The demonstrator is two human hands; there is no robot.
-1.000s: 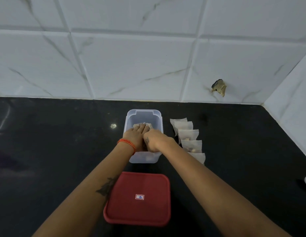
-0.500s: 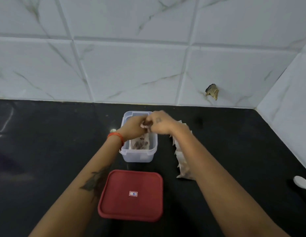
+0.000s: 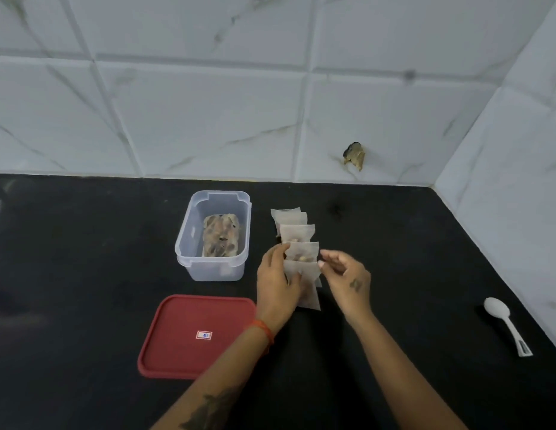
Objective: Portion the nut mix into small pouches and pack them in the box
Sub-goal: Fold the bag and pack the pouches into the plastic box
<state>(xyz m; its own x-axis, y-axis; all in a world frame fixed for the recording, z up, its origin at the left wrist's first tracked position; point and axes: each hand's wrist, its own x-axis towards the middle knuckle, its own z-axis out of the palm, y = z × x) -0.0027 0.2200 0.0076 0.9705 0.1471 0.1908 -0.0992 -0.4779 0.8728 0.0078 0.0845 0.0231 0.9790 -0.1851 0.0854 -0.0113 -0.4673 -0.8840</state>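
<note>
A clear plastic box point(image 3: 190, 243) stands on the black counter with a filled pouch point(image 3: 221, 240) lying flat inside it. To its right lies an overlapping row of several small white pouches point(image 3: 297, 232). My left hand point(image 3: 278, 282) pinches the near pouch point(image 3: 304, 271) of that row by its left edge. My right hand point(image 3: 348, 279) hovers just right of the same pouch, fingers curled and apart, holding nothing that I can see.
A red lid point(image 3: 196, 336) lies flat on the counter in front of the box. A white plastic spoon point(image 3: 506, 324) rests at the far right. Tiled walls close the counter at the back and right, with a chipped spot point(image 3: 354, 156) in one tile.
Both hands left the box, where a pouch now lies, and moved right to the near end of the pouch row. The left hand has taken hold of a pouch there.
</note>
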